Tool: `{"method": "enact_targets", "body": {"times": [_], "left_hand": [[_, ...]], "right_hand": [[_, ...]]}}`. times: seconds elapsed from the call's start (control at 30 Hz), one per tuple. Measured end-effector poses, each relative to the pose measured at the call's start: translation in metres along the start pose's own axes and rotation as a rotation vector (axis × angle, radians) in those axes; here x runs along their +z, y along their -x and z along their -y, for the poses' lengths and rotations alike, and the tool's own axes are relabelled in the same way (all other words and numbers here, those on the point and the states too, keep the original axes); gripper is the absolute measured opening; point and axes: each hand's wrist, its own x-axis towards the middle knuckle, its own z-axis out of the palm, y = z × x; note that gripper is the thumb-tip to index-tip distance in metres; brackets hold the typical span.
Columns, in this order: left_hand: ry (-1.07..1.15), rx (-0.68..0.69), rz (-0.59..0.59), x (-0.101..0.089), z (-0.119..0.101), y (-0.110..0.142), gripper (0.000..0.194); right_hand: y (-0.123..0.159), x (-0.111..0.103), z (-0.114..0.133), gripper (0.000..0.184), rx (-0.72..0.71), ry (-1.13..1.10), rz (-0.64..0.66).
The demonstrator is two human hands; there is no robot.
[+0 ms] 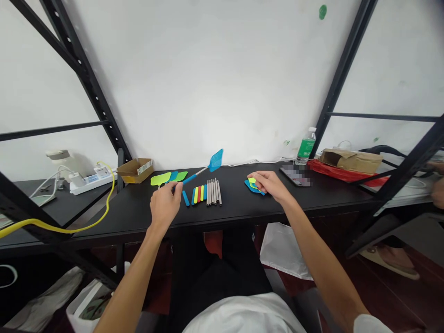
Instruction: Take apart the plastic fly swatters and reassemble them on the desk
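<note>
My left hand [165,203] is closed around the blue handle of a fly swatter [215,160]. Its thin metal rod and blue mesh head point up and to the right above the table. On the right, my right hand [268,184] has its fingers curled together at a small pile of blue and yellow-green swatter heads [255,187]; what the fingertips pinch, if anything, is hidden. Between the hands lie a row of blue, yellow and red handles [199,194] and several metal rods [214,192]. Yellow-green, blue and green swatters [161,178] lie behind my left hand.
An open cardboard box [136,171] stands at the back left, near a power strip [92,181] and a yellow cable [110,192]. A phone [295,175] and a green-labelled bottle [306,147] are at the back right. Black metal uprights [342,78] flank the table.
</note>
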Motion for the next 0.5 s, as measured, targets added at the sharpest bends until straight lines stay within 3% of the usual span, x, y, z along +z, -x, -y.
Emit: {"method": "enact_targets", "body": {"times": [0.1,0.2,0.37,0.5], "left_hand": [[0.276,0.144,-0.028,0.004,-0.023,0.012,0.046],[0.454,0.244,0.036,0.008,-0.046,0.027,0.041],[0.466,0.408,0.103,0.015,-0.062,0.039,0.033],[0.356,0.459,0.056,0.017,-0.057,0.037,0.031]], "right_hand": [[0.006,0.020,0.004,0.054,0.044,-0.073,0.240],[0.009,0.034,0.004,0.055,0.106,-0.222,0.400],[0.006,0.052,-0.001,0.055,0.157,-0.547,0.320],[0.005,0.058,-0.002,0.058,0.197,-0.632,0.287]]}}
